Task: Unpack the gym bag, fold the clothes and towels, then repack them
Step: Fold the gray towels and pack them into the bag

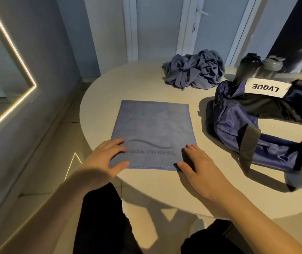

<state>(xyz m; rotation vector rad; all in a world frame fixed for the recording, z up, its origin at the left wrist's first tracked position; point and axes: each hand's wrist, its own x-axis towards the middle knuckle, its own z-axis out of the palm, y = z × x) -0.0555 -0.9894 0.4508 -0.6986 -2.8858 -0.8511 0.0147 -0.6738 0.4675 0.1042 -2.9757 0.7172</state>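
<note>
Both hands (108, 158) flat on folded towel (152, 129)

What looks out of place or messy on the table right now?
Only the crumpled grey-blue cloth at the table's far edge, still unfolded. The towel lies flat and square under both hands, left hand, right hand. Nothing spilled or damaged.

The folded blue towel (154, 132) is showing "YOGA FITNESS" in grey letters under a wave-shaped mark. The navy gym bag (253, 132) is carrying a white label (266, 87) reading "LVQUE", seen upside down.
</note>
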